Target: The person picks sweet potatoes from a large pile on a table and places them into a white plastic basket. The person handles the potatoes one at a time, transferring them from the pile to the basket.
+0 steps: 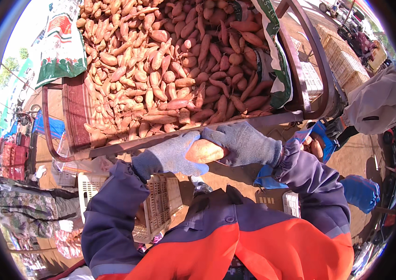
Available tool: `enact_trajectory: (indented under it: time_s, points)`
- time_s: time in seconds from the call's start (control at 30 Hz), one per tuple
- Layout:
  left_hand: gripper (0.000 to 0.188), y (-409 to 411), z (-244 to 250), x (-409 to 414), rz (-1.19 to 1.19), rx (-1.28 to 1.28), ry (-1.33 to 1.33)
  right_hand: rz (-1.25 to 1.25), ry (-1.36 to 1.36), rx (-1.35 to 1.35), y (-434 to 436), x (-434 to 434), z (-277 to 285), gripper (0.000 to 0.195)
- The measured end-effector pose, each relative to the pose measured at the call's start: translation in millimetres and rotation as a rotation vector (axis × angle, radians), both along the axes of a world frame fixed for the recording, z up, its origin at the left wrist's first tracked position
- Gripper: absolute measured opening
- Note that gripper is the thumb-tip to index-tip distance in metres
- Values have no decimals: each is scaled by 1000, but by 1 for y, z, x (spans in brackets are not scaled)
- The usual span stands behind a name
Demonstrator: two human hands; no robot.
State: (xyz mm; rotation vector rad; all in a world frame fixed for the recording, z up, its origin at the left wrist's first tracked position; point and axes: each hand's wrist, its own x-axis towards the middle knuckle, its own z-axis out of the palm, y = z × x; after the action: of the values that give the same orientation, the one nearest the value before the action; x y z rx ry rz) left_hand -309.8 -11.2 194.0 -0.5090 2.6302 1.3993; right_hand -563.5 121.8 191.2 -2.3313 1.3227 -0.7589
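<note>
Both my hands wear grey-blue knit work gloves. Between them, just in front of the truck bed's metal rail (pixel 198 127), is a single orange-skinned sweet potato (pixel 203 151). My left hand (pixel 175 154) cups it from the left with thumb and fingers spread around it. From the right, my right hand (pixel 245 143) grips its darker end, some fingers hidden behind it. Beyond the rail lies a large heap of sweet potatoes (pixel 163 70), sunlit on the left and shaded on the right.
Printed woven sacks (pixel 61 52) drape over the bed's sides. Below my left arm stands a plastic crate (pixel 156 206). A person in camouflage (pixel 26 206) is at left; another person's pale sleeve (pixel 376 101) is at right, near an opened blue bag (pixel 329 141) holding sweet potatoes.
</note>
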Motion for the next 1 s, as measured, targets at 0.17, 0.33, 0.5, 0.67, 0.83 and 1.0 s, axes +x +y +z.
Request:
enact_trajectory:
  time_s: [0.17,0.33,0.5,0.67,0.83,1.0]
  points:
    - [76,6,-19,-23,93,-115,-168,-30,97,151,-14,-2,-7,57]
    - [66,-23,-13,-41,18,-521,-60,-20,-149,221,-52,-8,-23,61]
    - [62,-87,-44,-47,19,-462,-103,-101,85,286,-105,-13,-31,62]
    - [44,-160,-94,-65,70,-446,-163,-291,460,507,-189,-17,-52,63]
    - [75,-231,-106,-87,374,-437,45,-571,315,482,-265,-38,-72,56]
    - [89,-276,-99,-46,508,-333,972,-425,-302,18,-273,-50,-74,88]
